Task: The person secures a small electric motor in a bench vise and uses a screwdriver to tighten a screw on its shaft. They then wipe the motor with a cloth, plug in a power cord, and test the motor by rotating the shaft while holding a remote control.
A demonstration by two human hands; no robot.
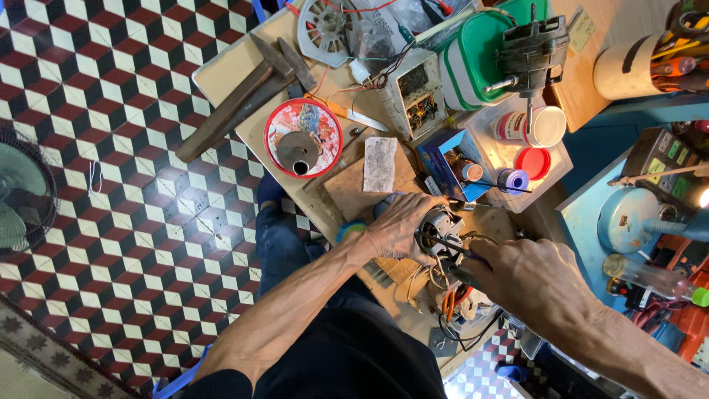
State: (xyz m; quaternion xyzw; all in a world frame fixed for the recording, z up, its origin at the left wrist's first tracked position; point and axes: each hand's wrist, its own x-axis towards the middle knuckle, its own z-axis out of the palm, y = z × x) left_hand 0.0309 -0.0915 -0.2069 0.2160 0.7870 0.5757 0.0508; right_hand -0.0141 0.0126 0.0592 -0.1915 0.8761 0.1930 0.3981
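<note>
A person's left hand cups a small electric motor on a cluttered wooden workbench, fingers curled and pressed against the motor's near side, while the right hand closes around a dark-handled tool whose thin shaft reaches into the motor's centre; the fingers are wrapped tight on the handle, though the tool's tip is hidden inside the housing. Done well, this step appears to call for the left hand to keep the motor from turning and for the tool to stay in line with the shaft, not levered sideways, since loose copper and orange wires hang just below the motor. Just beyond the motor lies a blue box with small parts, and left of that a grey abrasive pad on a board. Farther from the motor sit a round red tin, a hammer and a green-lidded container carrying a second, dark motor. A standing fan, well away on the patterned tile floor, is cut off by the frame's edge, and the tangle at the bench's far end is too crowded to make out.
</note>
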